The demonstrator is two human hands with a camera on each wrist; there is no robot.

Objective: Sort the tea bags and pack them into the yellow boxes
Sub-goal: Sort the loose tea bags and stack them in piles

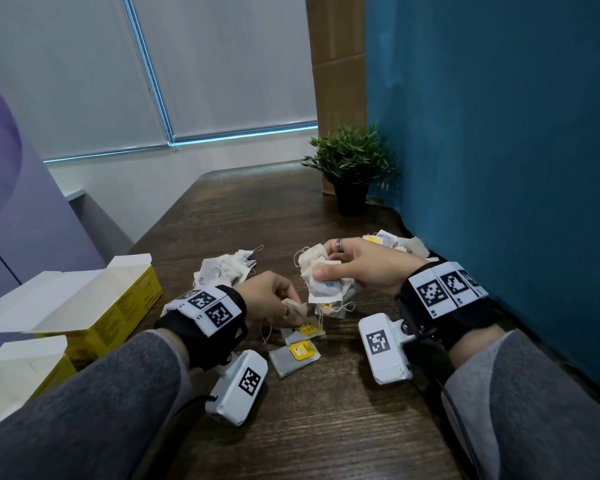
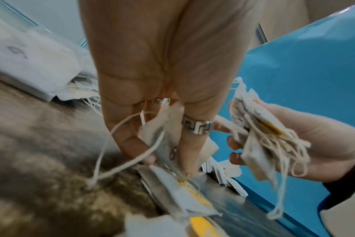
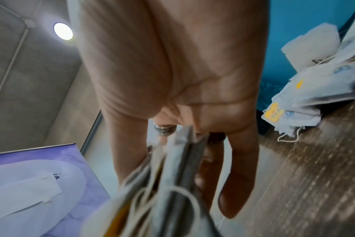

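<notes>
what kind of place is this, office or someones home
Probably an office or a small work booth, not surely. A dark wood table stands against a teal fabric partition, with a roller blind behind and a small potted plant in the corner.

We see a dark wood bench (image 1: 291, 216) against a teal wall (image 1: 499, 133), a potted plant (image 1: 352, 168) in the corner, white blinds (image 1: 84, 81) behind, and a round ceiling light (image 3: 63, 31).
</notes>
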